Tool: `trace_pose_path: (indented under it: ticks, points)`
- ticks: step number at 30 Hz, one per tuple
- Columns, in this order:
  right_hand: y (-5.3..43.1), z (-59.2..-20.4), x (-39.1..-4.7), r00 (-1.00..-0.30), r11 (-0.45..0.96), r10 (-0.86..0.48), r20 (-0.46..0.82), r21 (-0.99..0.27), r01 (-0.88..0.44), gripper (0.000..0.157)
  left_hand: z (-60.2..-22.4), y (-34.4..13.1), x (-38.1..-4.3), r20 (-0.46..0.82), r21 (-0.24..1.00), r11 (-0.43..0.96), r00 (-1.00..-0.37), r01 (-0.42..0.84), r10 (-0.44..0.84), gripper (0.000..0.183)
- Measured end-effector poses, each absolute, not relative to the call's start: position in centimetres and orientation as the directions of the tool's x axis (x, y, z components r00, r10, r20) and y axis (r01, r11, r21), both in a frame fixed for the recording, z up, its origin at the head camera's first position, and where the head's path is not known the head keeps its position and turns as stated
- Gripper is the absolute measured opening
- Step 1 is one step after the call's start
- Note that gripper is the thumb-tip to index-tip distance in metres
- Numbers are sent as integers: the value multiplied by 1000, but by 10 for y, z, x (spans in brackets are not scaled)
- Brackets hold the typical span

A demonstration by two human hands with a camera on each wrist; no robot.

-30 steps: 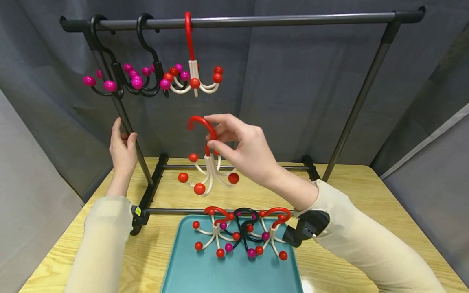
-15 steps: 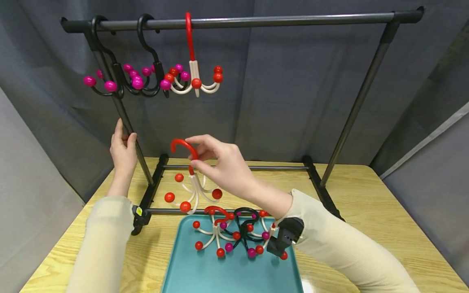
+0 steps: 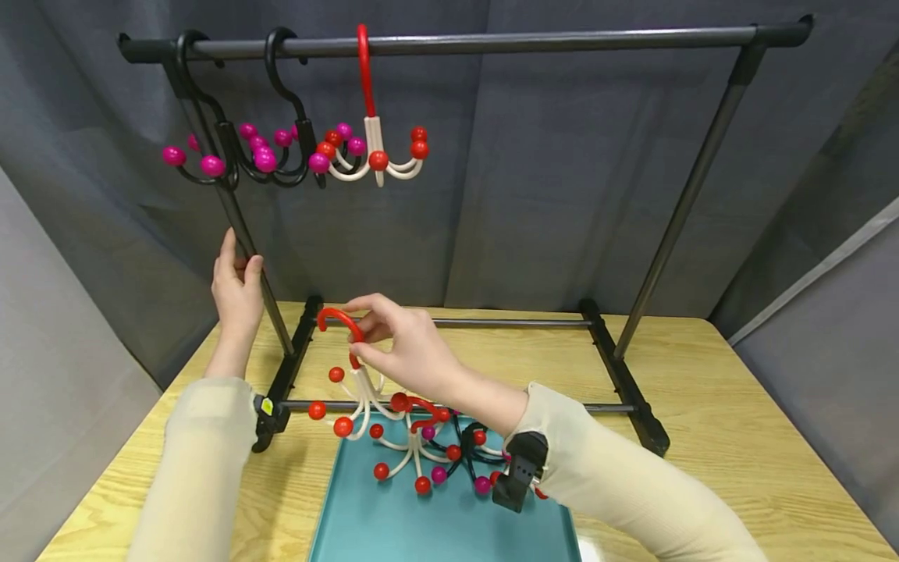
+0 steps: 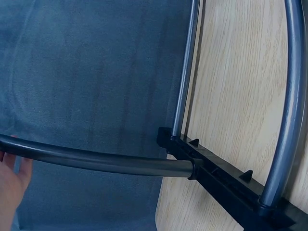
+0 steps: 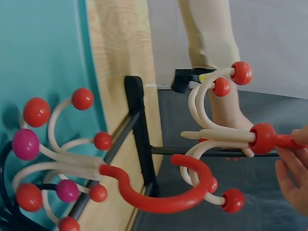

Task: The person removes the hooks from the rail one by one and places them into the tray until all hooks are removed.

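My right hand (image 3: 414,351) pinches the red hook of a white hanger (image 3: 360,384) whose curved arms end in red balls. It hangs just above the tray's back left corner, beside the hangers there. In the right wrist view, fingertips (image 5: 293,168) hold that hook at the right edge. My left hand (image 3: 236,300) holds the left upright post (image 3: 272,314) of a dark rack, fingers behind it and thumb at its right side. On the teal tray (image 3: 449,531) lie a red-hooked white hanger (image 3: 413,442) and a black hanger with magenta balls (image 3: 467,446); another is mostly behind my right forearm.
Two black hangers (image 3: 305,140) with magenta balls and one red-hooked white hanger (image 3: 373,133) hang at the left of the top bar (image 3: 534,43). The rack's feet (image 3: 642,425) stand on the wooden table (image 3: 716,406). Grey cloth (image 3: 562,172) hangs behind.
My right hand has moved down and to the left with the red-hooked hanger, from below the top bar to near the tray. The left hand stays on the post.
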State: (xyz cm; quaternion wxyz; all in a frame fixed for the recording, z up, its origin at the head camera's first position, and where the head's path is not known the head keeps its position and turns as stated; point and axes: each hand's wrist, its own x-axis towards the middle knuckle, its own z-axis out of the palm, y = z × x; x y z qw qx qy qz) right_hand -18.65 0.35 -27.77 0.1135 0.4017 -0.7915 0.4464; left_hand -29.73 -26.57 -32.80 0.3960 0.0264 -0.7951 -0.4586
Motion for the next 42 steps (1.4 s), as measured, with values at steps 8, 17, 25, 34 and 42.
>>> trace_pose_path:
  ticks: [8, 17, 25, 34, 42]
  points:
    - [-2, -294, -186, -664, 327, -579, 473, -612, -720, 42, -327, -265, -299, 597, 757, 575, -688, 311, -414, 54]
    - [-3, -307, -186, -689, 375, -608, 395, -622, -688, 43, -327, -264, -299, 594, 758, 576, -690, 307, -413, 53]
    - [-1, -315, -186, -680, 401, -656, 328, -612, -682, 38, -326, -262, -298, 587, 763, 572, -695, 301, -416, 53]
    - [0, -323, -182, -664, 398, -696, 272, -623, -673, 35, -327, -263, -299, 588, 766, 564, -690, 308, -422, 54]
    - [0, -322, -177, -639, 381, -723, 264, -619, -686, 35, -329, -263, -299, 591, 768, 559, -681, 313, -431, 54]
